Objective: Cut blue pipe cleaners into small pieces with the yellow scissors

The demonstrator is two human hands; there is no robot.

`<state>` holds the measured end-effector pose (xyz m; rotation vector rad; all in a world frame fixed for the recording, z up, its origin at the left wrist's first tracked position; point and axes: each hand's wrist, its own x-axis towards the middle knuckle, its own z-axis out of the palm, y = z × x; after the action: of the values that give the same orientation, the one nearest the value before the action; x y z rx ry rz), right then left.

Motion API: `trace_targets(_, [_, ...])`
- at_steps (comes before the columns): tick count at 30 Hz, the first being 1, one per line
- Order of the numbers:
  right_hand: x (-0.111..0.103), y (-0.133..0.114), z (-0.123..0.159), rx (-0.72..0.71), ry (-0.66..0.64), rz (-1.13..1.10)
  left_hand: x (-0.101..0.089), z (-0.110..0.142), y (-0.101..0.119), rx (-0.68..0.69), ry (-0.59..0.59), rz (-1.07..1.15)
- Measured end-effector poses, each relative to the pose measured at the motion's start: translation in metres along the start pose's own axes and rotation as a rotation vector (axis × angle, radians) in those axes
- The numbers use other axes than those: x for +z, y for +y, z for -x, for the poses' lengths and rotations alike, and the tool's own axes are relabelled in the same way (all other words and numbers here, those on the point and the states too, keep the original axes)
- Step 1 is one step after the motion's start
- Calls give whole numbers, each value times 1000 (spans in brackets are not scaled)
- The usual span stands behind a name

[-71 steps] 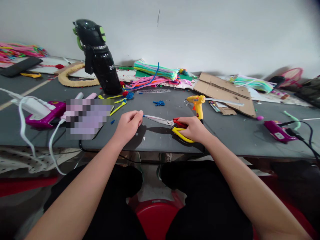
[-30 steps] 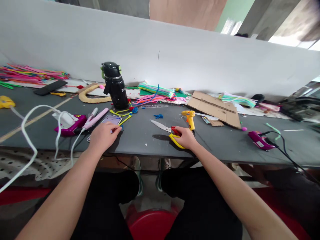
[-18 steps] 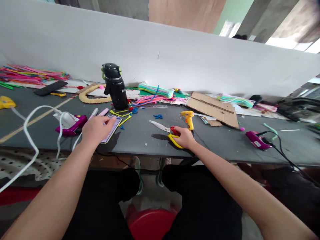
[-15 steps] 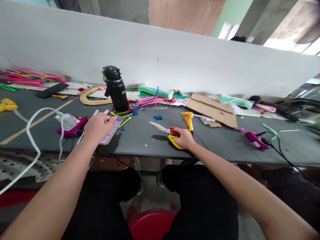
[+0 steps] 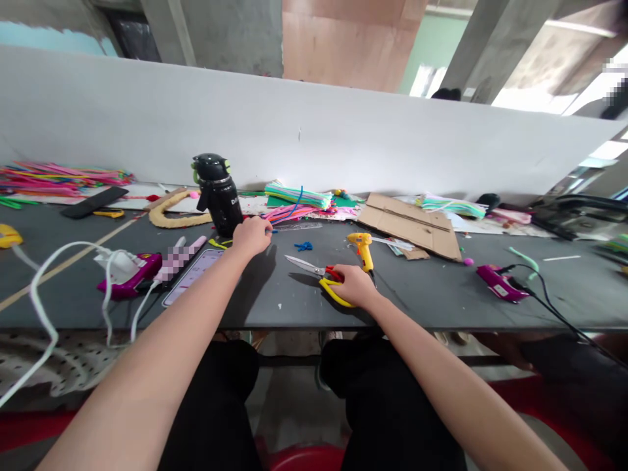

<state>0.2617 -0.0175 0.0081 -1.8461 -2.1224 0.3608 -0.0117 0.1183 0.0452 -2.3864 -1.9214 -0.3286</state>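
Observation:
My left hand (image 5: 252, 237) is at the right side of the black water bottle (image 5: 222, 206), fingers closed around a small blue pipe cleaner piece (image 5: 269, 230) that is mostly hidden. Under my left forearm lies a phone (image 5: 192, 277) with a lit screen, partly covered. My right hand (image 5: 354, 285) grips the red and yellow handles of a pair of scissors (image 5: 307, 265). Their blades point left, nearly closed, just above the grey table (image 5: 275, 307). A little blue pipe cleaner bundle (image 5: 303, 246) lies beyond the blades, and a yellow glue gun (image 5: 362, 248) stands behind my right hand.
Purple power blocks (image 5: 501, 282) with cords lie at right and left. Behind are flat cardboard (image 5: 412, 226), bundled pastel pipe cleaners (image 5: 299, 195) and a beige curved shape (image 5: 171, 212). A white panel (image 5: 304, 144) borders the table's far side. White cables (image 5: 42, 294) loop at left.
My left hand has left the phone and moved right and forward to beside the bottle, onto the blue piece there. My right hand still holds the scissors. The view has tilted up slightly.

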Motion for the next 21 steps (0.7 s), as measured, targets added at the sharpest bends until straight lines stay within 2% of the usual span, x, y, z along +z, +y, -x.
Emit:
trace_targets(5, [-1,-10,-3,69,-42,-10,30,-39,8,15,-51,-61])
trace_targets(10, [3,-16,-7,59,-37,-65,44,-51,1,39,-65,-86])
trace_targets(17, [6,-1,-12,53,11,-141,35,-41,-3,61,-2,-43])
trace_targets(21, [3,13,-14,107,37,-148,25,-13,-4,87,-21,129])
